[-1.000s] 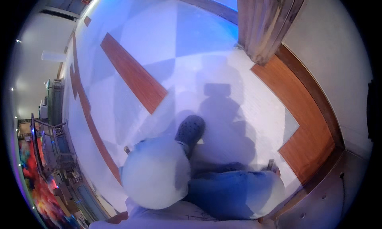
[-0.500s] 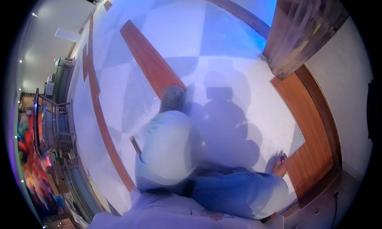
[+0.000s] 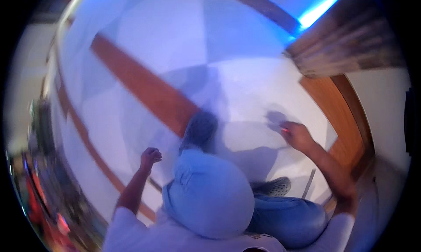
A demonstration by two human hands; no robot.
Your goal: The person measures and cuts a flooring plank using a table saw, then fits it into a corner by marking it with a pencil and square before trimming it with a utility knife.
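- My right hand (image 3: 300,137) is clamped on a small red thing (image 3: 285,130) over pale floor (image 3: 245,92).
- My left hand (image 3: 151,156) curls; whether it's gripping, I can't tell.
- Reddish-brown strip (image 3: 142,83) inlaid; blue light (image 3: 322,10) beyond.

Blue glare (image 3: 319,12) upper right; soft shadows (image 3: 252,161); left edge blurred.

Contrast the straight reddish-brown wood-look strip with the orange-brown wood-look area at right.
The straight reddish-brown wood-look strip lies amid pale floor; the orange-brown wood-look area borders dark brown skirting. A dark shoe overlaps the strip's near end; the right forearm crosses before the area. Both look flat.
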